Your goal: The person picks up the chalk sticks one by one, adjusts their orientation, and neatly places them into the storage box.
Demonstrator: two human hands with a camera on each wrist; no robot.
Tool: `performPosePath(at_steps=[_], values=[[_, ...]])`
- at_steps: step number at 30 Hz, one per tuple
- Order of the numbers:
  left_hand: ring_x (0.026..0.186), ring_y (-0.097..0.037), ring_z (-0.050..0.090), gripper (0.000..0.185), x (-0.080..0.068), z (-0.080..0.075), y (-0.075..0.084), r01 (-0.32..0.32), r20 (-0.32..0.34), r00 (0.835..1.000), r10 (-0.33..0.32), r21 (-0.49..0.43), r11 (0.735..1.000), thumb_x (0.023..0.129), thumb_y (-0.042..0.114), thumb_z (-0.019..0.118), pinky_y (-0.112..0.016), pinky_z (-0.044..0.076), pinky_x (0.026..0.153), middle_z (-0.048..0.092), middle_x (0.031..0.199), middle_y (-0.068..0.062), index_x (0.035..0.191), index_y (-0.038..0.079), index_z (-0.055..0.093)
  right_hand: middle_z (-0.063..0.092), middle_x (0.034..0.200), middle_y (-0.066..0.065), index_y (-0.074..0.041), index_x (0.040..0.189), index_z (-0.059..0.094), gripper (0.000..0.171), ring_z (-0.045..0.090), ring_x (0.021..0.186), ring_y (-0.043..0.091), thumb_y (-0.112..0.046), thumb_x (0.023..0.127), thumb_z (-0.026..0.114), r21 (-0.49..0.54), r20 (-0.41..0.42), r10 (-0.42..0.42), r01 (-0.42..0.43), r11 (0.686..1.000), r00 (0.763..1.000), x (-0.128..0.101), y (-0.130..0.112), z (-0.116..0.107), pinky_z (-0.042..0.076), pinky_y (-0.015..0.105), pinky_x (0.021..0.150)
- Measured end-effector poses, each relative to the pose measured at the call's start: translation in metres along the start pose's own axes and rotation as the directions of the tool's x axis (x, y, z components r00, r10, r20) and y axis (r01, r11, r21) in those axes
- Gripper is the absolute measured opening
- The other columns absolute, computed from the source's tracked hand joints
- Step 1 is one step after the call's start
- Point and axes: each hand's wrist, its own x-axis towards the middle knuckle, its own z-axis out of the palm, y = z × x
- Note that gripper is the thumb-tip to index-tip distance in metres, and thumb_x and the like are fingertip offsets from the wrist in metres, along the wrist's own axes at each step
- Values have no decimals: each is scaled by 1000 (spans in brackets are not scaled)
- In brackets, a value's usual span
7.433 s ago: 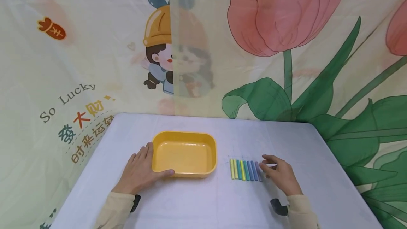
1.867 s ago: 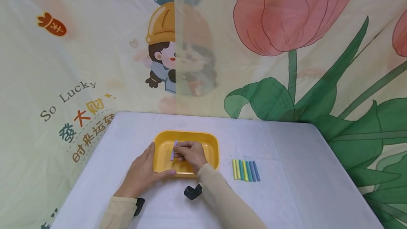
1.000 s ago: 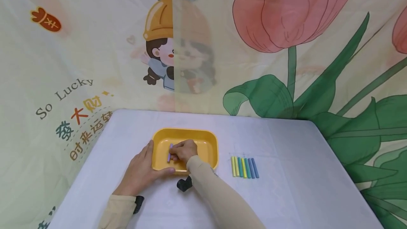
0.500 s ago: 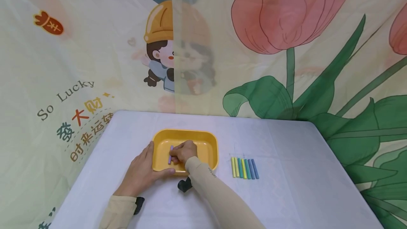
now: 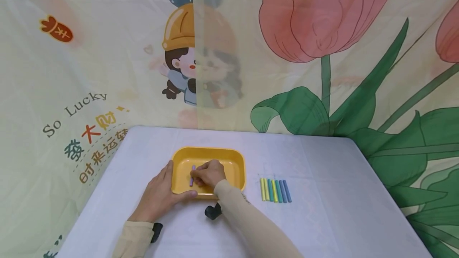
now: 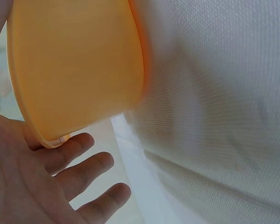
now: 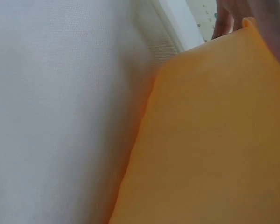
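Observation:
My right hand reaches into a yellow rectangular tray, pinching a purple chalk stick low over its floor, left of the middle. The chalk points front to back, and the fingertips cover its middle part. At the tray's left front corner, my left hand rests with its fingers along the left side and its thumb at the front rim. The left wrist view shows those fingers extended and spread at the tray's edge. The right wrist view is filled mostly by the tray's outer wall.
To the right of the tray lies a neat row of several chalk sticks in yellow, green and blue, with faint smudges behind it. The white-covered table ends at a printed cloth backdrop.
Over the earlier frames my right hand has carried the purple chalk from the row's right end leftward into the tray. In the last second it barely shifts. My left hand stays at the tray.

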Motion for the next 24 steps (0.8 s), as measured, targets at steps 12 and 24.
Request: performPosePath(at_steps=[12,24], values=[[139,-48,39,137,0,1,0,4,1,1000,-4,-11,1000,73,79,71,-61,36,112,26,161,-28,161,-4,7,71,68,5,-4,92,76,18,69,59,16,-16,82,85,-44,28,-103,104,994,994,-13,9,-28,58,24,57],[139,-47,40,138,0,1,1,32,15,999,-32,-7,999,71,81,70,-60,37,112,27,161,-27,161,-3,7,74,87,11,-2,101,73,20,72,75,29,-15,87,82,-18,55,-105,106,994,993,-27,10,-64,62,34,67]])
